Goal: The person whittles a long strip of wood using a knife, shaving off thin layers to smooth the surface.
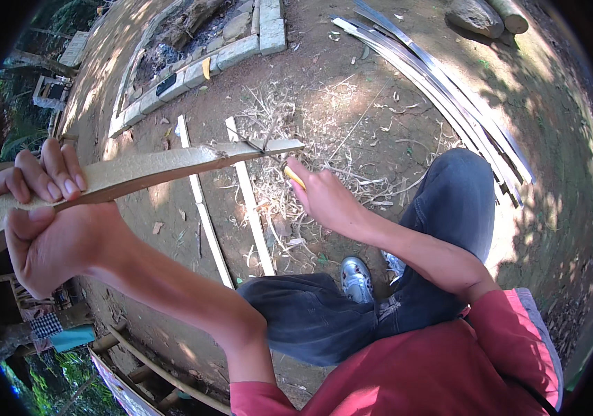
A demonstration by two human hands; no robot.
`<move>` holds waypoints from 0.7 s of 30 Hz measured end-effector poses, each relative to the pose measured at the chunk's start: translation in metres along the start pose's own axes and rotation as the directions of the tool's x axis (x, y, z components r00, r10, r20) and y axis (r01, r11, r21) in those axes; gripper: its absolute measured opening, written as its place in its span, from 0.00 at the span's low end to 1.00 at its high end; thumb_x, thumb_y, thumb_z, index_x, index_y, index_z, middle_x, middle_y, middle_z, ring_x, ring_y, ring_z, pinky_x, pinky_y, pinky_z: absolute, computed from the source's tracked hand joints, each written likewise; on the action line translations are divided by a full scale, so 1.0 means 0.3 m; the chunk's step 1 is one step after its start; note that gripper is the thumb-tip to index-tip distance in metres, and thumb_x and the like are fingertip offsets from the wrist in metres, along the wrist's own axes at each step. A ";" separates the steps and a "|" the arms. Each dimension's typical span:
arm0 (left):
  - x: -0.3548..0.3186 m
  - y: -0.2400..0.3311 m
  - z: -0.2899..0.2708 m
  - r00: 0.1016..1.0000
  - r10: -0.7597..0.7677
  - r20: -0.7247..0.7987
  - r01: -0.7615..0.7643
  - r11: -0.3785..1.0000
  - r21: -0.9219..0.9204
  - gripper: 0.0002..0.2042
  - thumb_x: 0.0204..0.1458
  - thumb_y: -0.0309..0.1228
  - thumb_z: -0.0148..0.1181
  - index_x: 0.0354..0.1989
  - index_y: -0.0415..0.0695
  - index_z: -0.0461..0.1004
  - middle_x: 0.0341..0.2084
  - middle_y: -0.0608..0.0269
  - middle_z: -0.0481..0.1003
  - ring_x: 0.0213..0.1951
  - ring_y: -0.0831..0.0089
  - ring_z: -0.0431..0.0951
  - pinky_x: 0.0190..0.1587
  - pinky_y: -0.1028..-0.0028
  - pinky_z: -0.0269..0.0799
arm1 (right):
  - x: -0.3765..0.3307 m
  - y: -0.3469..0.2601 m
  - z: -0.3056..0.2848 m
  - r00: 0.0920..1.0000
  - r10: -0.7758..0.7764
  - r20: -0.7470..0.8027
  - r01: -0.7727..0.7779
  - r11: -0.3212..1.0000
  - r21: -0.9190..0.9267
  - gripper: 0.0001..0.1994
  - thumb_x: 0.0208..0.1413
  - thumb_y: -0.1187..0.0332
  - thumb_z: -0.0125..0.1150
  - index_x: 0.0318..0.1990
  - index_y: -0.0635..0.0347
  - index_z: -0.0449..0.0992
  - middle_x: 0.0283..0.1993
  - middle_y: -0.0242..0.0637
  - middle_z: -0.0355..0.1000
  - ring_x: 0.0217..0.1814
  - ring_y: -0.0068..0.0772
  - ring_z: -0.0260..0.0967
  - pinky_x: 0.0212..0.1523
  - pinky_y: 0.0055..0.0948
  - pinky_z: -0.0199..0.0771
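My left hand (64, 225) is closed around a long pale strip of wood or bamboo (161, 165), which runs from the left edge of the view toward the middle. The fingers lie over its upper side and the thumb is at the near edge. My right hand (331, 197) grips the yellow handle of a knife (294, 177) close to the strip's right end. The dark, thin blade crosses the strip there; exactly how it meets the surface is hard to make out. Curled shavings (289, 208) lie on the ground beneath.
Two pale strips, one (249, 194) nearer my knees and another (203, 208) to its left, lie on the dirt. A bundle of long strips (442, 90) rests at right. Beyond are a stone border (230, 55) bearing a dark phone-like object (166, 84), and logs (475, 16).
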State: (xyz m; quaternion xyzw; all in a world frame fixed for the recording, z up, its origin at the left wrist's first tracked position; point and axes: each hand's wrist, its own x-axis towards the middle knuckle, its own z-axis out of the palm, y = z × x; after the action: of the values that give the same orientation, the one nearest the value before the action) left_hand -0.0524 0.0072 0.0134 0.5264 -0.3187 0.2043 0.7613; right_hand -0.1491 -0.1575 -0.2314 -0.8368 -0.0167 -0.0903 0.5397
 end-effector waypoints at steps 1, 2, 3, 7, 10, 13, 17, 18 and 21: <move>0.012 0.005 0.003 1.000 -0.010 0.014 0.011 1.000 -0.016 0.13 0.19 0.25 0.44 0.21 0.43 0.55 0.15 0.59 0.52 0.17 0.70 0.51 0.19 0.73 0.53 | 0.009 0.013 0.010 0.993 0.070 0.091 -0.066 0.997 -0.047 0.19 0.63 0.74 0.53 0.59 0.73 0.63 0.18 0.46 0.71 0.16 0.41 0.72 0.18 0.38 0.69; 0.007 0.002 0.005 1.000 -0.020 0.009 0.020 0.999 -0.030 0.13 0.19 0.25 0.44 0.21 0.43 0.55 0.15 0.59 0.52 0.17 0.70 0.51 0.19 0.73 0.52 | 0.023 -0.023 -0.021 1.000 -0.024 -0.020 0.024 1.000 -0.003 0.19 0.63 0.74 0.53 0.59 0.74 0.63 0.17 0.46 0.71 0.16 0.41 0.72 0.17 0.37 0.69; -0.004 -0.001 -0.004 0.999 -0.047 0.004 0.047 0.998 -0.030 0.13 0.19 0.25 0.43 0.21 0.43 0.55 0.15 0.59 0.51 0.17 0.70 0.50 0.19 0.73 0.52 | 0.026 -0.093 -0.052 0.987 -0.099 -0.125 0.106 0.993 0.048 0.19 0.63 0.74 0.52 0.59 0.74 0.63 0.16 0.45 0.71 0.15 0.41 0.71 0.16 0.37 0.69; 0.002 -0.015 0.016 0.997 -0.038 0.060 0.040 0.999 -0.031 0.13 0.20 0.26 0.43 0.21 0.42 0.55 0.15 0.59 0.51 0.16 0.70 0.50 0.19 0.74 0.52 | -0.010 0.041 0.020 0.993 -0.014 -0.119 0.020 0.998 0.053 0.20 0.63 0.74 0.52 0.59 0.77 0.64 0.15 0.47 0.69 0.15 0.41 0.71 0.17 0.34 0.68; -0.006 0.003 -0.013 0.997 0.009 0.072 -0.007 1.000 -0.030 0.12 0.23 0.25 0.43 0.22 0.43 0.55 0.14 0.59 0.52 0.14 0.72 0.51 0.18 0.76 0.53 | 0.008 -0.030 -0.034 0.996 0.072 0.046 -0.069 0.996 -0.052 0.20 0.63 0.74 0.51 0.60 0.76 0.64 0.17 0.48 0.70 0.17 0.39 0.72 0.20 0.34 0.70; -0.009 -0.015 -0.015 0.999 -0.004 0.050 0.004 1.000 -0.007 0.12 0.23 0.25 0.44 0.22 0.43 0.55 0.13 0.59 0.52 0.14 0.71 0.51 0.18 0.76 0.53 | 0.028 -0.181 -0.104 0.987 -0.086 -0.133 0.100 0.990 0.102 0.20 0.64 0.74 0.51 0.61 0.75 0.63 0.18 0.47 0.71 0.16 0.36 0.71 0.20 0.35 0.70; 0.000 -0.026 -0.009 0.996 -0.049 0.078 0.050 0.999 -0.021 0.13 0.20 0.25 0.44 0.21 0.43 0.55 0.15 0.59 0.53 0.17 0.70 0.52 0.21 0.73 0.54 | -0.023 0.033 -0.001 0.963 0.244 0.110 -0.240 0.970 -0.046 0.18 0.63 0.75 0.50 0.58 0.73 0.65 0.17 0.50 0.70 0.17 0.45 0.72 0.19 0.36 0.72; 0.003 -0.012 -0.013 0.996 -0.039 0.082 0.041 0.999 -0.020 0.13 0.20 0.25 0.44 0.21 0.43 0.55 0.15 0.59 0.53 0.17 0.70 0.52 0.21 0.73 0.54 | -0.015 0.031 0.008 0.986 0.150 0.078 -0.145 0.987 -0.067 0.18 0.63 0.74 0.49 0.59 0.72 0.65 0.17 0.50 0.70 0.17 0.45 0.72 0.19 0.35 0.72; 0.002 -0.001 -0.024 1.000 0.005 0.011 -0.006 0.998 0.066 0.12 0.20 0.25 0.45 0.20 0.44 0.55 0.13 0.59 0.52 0.16 0.70 0.51 0.20 0.73 0.54 | 0.028 -0.062 -0.043 0.999 -0.041 0.024 0.042 0.998 -0.049 0.20 0.64 0.73 0.49 0.61 0.72 0.63 0.16 0.51 0.69 0.16 0.45 0.73 0.16 0.34 0.71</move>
State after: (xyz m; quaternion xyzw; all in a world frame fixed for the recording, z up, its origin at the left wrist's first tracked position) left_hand -0.0498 0.0139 0.0118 0.5517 -0.3175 0.2141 0.7410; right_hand -0.1448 -0.1619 -0.2082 -0.8503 -0.0379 -0.0922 0.5168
